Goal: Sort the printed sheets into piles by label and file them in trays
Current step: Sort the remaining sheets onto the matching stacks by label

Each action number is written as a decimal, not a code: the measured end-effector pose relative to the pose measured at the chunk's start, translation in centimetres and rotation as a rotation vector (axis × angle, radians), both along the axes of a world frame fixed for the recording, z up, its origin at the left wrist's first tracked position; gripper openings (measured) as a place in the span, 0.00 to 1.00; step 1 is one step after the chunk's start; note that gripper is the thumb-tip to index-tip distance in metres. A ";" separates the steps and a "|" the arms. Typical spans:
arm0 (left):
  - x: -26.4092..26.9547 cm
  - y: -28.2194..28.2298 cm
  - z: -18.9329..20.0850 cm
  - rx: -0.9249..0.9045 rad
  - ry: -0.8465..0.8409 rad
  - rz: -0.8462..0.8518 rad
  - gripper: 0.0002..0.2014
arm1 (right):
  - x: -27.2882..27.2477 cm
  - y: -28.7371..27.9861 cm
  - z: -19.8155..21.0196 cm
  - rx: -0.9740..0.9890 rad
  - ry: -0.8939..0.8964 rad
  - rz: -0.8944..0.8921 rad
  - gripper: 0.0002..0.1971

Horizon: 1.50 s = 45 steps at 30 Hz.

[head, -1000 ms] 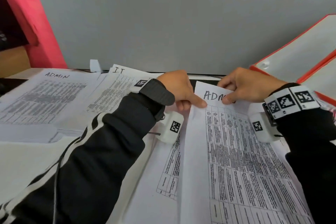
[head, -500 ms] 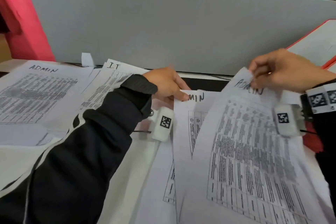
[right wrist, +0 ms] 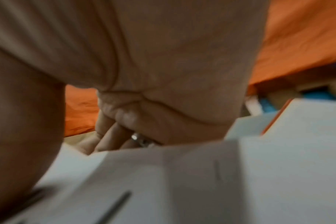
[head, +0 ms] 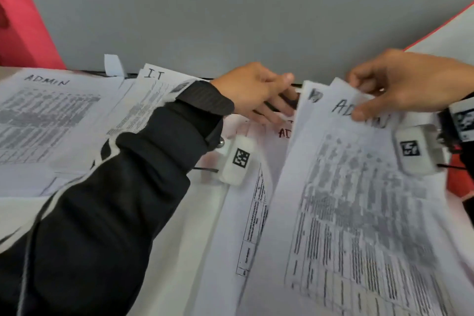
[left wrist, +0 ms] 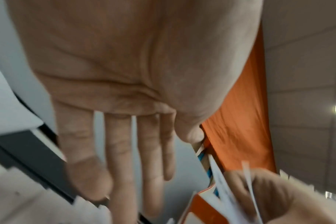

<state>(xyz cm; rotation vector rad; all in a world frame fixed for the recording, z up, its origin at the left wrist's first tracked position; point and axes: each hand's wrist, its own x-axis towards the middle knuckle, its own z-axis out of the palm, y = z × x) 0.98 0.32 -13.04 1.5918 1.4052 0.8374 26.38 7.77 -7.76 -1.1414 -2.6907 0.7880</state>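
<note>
My right hand (head: pixel 369 100) pinches the top edge of two lifted printed sheets; the front sheet (head: pixel 359 200) is headed ADMIN in black. The same pinch shows blurred in the right wrist view, right hand (right wrist: pixel 113 136) over white sheet (right wrist: pixel 201 174). My left hand (head: pixel 272 100) reaches toward the lifted sheets with straight fingers and holds nothing; left hand (left wrist: pixel 128 159) shows an open palm in the wrist view. Below them lies a sheet with a red label (head: pixel 284 133), partly hidden. An ADMIN pile (head: pixel 48 115) and an IT pile (head: pixel 154 77) lie at the left.
A grey partition (head: pixel 230 13) stands along the back of the desk. A red-edged tray (head: pixel 451 36) sits at the far right. A small white paper tab (head: pixel 112 65) sticks up behind the piles. More loose sheets (head: pixel 246 226) cover the desk in front.
My right hand has lifted the ADMIN sheet up and to the right with a second sheet behind it. My left hand has let go of the paper and opened its fingers.
</note>
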 end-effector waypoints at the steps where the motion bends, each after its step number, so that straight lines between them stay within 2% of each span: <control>1: -0.3 0.3 -0.1 0.016 0.162 0.019 0.21 | 1.3 0.3 0.5 -0.026 0.025 -0.045 0.24; 3: -0.7 0.5 -0.4 0.080 0.556 0.019 0.20 | 3.5 0.7 1.2 -0.069 0.151 -0.120 0.21; 5: -0.4 0.5 -0.6 0.046 0.813 -0.030 0.25 | 4.6 0.8 1.4 -0.111 0.205 -0.150 0.26; 7: 0.3 0.3 -0.4 -0.026 0.917 -0.078 0.35 | 4.6 0.6 1.5 -0.149 0.198 -0.125 0.25; 9: 1.0 0.4 -0.2 -0.062 0.958 -0.094 0.36 | 4.0 0.5 1.6 -0.193 0.156 -0.088 0.17; 10: 1.3 0.5 -0.2 -0.058 0.981 -0.084 0.37 | 3.5 0.2 1.5 -0.207 0.108 -0.083 0.17; 11: 1.5 0.5 -0.3 -0.054 1.002 -0.067 0.39 | 3.0 0.0 1.3 -0.213 0.061 -0.071 0.23; 13: 1.9 0.4 -0.5 -0.035 1.010 -0.064 0.48 | 2.2 0.1 0.9 -0.235 0.012 -0.053 0.36; 14: 2.0 0.2 -0.4 -0.025 1.013 -0.093 0.50 | 1.7 -0.1 0.8 -0.251 0.000 -0.034 0.38; 17: 2.3 -0.6 0.1 -0.096 1.082 -0.174 0.44 | 1.4 -0.4 0.8 -0.256 -0.001 0.007 0.40; 21: 2.9 -0.4 0.2 -0.053 1.022 -0.102 0.35 | 1.3 -1.0 1.3 -0.270 -0.015 -0.015 0.41; 23: 3.0 -0.2 0.4 0.002 0.942 -0.025 0.34 | 1.2 -1.1 1.2 -0.246 -0.032 -0.035 0.38; 25: 2.9 0.0 0.5 0.045 0.853 0.042 0.33 | 0.9 -1.3 1.1 -0.227 -0.048 -0.055 0.27; 27: 2.8 -0.2 0.4 0.039 0.810 0.068 0.35 | 0.6 -1.4 1.0 -0.217 -0.074 -0.067 0.21; 30: 2.7 -0.4 -0.1 0.021 0.855 0.037 0.38 | 0.5 -1.5 0.9 -0.200 -0.103 -0.064 0.21; 32: 2.7 -0.6 -0.2 0.015 0.878 -0.029 0.44 | 0.7 -1.4 1.0 -0.215 -0.079 -0.079 0.24; 34: 2.8 -0.9 -0.2 0.013 0.937 -0.130 0.46 | 0.8 -1.4 1.1 -0.211 -0.068 -0.084 0.19; 36: 3.3 -1.0 -0.2 -0.010 1.030 -0.191 0.44 | 0.9 -1.3 1.1 -0.197 -0.069 -0.085 0.18; 38: 3.8 -0.9 -0.2 -0.012 1.049 -0.148 0.40 | 0.8 -1.4 1.1 -0.172 -0.085 -0.078 0.16; 42: 3.8 -0.5 0.0 0.063 0.988 -0.015 0.21 | 0.4 -1.5 1.2 -0.124 -0.138 -0.102 0.08; 44: 3.3 -0.5 0.4 0.122 0.937 0.054 0.18 | 0.6 -1.5 1.3 -0.104 -0.155 -0.076 0.21; 45: 3.1 -0.6 0.8 0.146 0.909 0.077 0.17 | 0.6 -1.8 1.5 -0.096 -0.148 -0.067 0.24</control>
